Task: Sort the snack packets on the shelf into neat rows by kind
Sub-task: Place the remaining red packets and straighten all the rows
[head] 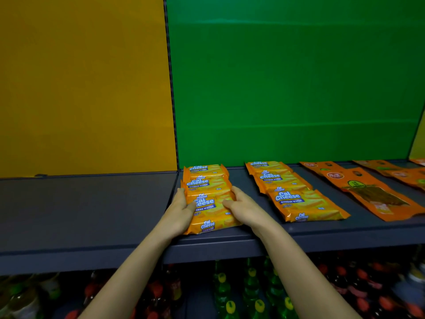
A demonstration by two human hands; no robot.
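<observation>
On the dark shelf [92, 215], your left hand [178, 212] and right hand [245, 209] press straight fingers [237, 192] against the orange Cal Cheese packets [207, 183].

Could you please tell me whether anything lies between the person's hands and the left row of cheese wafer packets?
Nothing visible does. The left hand presses the left side of the left row of wafer packets and the right hand its right side; the second wafer row lies apart to the right.
</observation>
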